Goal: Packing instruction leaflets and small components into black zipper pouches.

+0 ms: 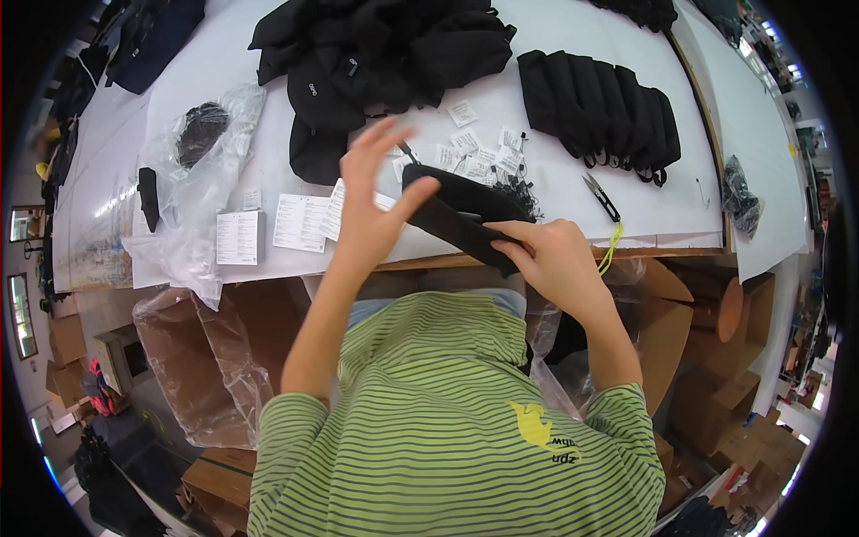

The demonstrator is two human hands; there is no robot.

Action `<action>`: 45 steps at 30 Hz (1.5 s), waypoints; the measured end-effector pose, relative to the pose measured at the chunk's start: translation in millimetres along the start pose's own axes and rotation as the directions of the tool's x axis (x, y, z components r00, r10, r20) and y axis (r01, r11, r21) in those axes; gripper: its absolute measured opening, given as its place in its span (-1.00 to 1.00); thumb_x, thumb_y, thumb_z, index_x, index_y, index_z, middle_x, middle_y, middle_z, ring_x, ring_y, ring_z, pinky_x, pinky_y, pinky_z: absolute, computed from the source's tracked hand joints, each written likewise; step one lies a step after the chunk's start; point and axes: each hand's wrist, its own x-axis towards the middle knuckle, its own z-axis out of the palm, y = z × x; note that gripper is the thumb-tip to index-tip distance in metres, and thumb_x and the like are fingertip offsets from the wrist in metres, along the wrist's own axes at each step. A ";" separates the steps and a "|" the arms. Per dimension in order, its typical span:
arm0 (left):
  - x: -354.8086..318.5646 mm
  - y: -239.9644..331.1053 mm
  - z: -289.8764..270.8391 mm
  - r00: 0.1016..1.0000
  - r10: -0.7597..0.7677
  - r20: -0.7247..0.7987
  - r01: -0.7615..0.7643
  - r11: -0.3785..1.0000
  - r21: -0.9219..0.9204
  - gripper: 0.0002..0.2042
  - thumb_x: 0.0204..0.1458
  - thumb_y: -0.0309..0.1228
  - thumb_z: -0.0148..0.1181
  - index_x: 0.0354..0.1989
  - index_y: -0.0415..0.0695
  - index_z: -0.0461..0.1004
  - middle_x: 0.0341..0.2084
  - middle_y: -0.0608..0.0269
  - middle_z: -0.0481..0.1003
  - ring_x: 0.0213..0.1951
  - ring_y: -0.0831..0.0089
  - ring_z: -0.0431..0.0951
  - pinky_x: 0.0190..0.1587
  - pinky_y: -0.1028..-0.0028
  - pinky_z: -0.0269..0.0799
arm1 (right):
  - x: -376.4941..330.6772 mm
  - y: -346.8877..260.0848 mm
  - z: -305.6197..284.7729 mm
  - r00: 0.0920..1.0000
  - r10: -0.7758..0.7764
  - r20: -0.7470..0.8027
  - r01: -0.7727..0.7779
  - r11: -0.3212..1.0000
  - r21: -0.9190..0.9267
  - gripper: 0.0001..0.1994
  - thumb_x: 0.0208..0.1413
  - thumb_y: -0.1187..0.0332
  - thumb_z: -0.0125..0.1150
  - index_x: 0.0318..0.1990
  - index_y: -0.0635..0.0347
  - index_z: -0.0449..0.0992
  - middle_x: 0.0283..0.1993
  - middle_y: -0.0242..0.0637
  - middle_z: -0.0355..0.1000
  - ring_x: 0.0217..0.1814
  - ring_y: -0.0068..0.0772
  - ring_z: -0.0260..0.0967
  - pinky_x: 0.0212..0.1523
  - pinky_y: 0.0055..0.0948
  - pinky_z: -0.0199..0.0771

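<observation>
Nearest, a lime-green, dark-striped cotton shirt (403,430) is worn, its chest marked with a yellow bird print (532,424) and dark lettering that is seen upside down. Beside it, on the left, an open brown cardboard carton (192,358) is lined with clear plastic. Over the near edge of the white-covered table (671,210), a long, narrow black fabric pouch (461,234) is held at a slant. Its lower right end is pinched by the right hand (557,259), thumb and forefinger closed on the edge. The left hand (369,192) is held at the upper end, its fingers raised and spread well away from the thumb, which lies over the pouch; as the fingertips are blurred, whether the thin cord near them is touched cannot be told. To the left, white cards (240,238) are laid out, printed with dense lines too small to be read. Beyond the pouch, small white printed tags (509,159) are scattered, and black-bladed snips (602,197) with a yellow cord are placed to the right. Farther off, similar folded black pouches (599,112) are lined up beside a heaped pile of black fabric bags (394,49), on which small pale logos are shown.
</observation>
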 end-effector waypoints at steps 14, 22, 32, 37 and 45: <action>-64.2 19.6 23.7 0.618 -0.731 0.288 0.451 0.029 -0.892 -0.50 -0.01 -0.46 0.27 0.11 -0.17 0.23 -0.06 0.19 0.41 0.00 0.36 0.43 0.03 0.38 0.38 | 5.5 -20.4 29.0 0.998 0.058 -0.038 -0.028 0.836 0.549 -0.68 -0.03 0.46 0.31 -0.06 0.23 0.53 -0.78 -0.50 0.20 -0.71 -0.82 0.00 -0.65 -0.70 -0.08; -61.4 10.9 16.7 0.587 -0.753 0.298 0.387 -0.063 -0.920 -0.49 -0.02 -0.49 0.25 0.13 -0.16 0.22 -0.08 0.20 0.40 -0.05 0.32 0.46 0.02 0.34 0.43 | -10.2 -22.3 62.7 0.941 0.309 -0.141 -0.073 0.589 0.805 -0.79 0.12 0.46 0.15 -0.07 0.19 0.49 -0.73 -0.55 0.30 -0.66 -0.87 0.03 -0.61 -0.72 -0.04; -59.4 20.1 4.5 0.684 -0.574 0.451 0.607 0.104 -0.788 -0.54 -0.16 -0.55 0.34 -0.02 -0.31 0.37 -0.19 0.16 0.49 -0.16 0.39 0.52 -0.05 0.44 0.43 | 1.2 -4.0 54.7 0.964 0.134 -0.230 0.071 0.704 0.706 -0.75 0.22 0.40 0.01 -0.01 0.31 0.45 -0.32 -0.41 0.39 -0.38 -0.78 0.20 -0.46 -0.71 0.16; -59.3 36.8 3.9 0.655 -0.493 0.572 0.704 0.123 -0.700 -0.50 -0.22 -0.54 0.38 -0.03 -0.32 0.38 -0.18 0.14 0.50 -0.18 0.43 0.52 -0.08 0.46 0.43 | 24.2 -25.6 35.4 0.881 0.208 -0.425 0.244 0.570 0.785 -0.79 0.18 0.40 0.11 -0.11 0.34 0.46 -0.28 -0.43 0.40 -0.28 -0.70 0.29 -0.30 -0.67 0.31; -57.9 38.1 1.4 0.629 -0.603 0.490 0.658 0.077 -0.749 -0.56 -0.17 -0.52 0.33 -0.06 -0.33 0.39 -0.22 0.15 0.50 -0.21 0.43 0.53 -0.11 0.47 0.45 | 28.1 -31.3 38.7 0.782 0.102 -0.615 0.281 0.823 0.493 -0.89 -0.07 0.53 0.28 -0.34 0.18 0.52 -0.32 -0.39 0.44 -0.32 -0.56 0.33 -0.39 -0.62 0.29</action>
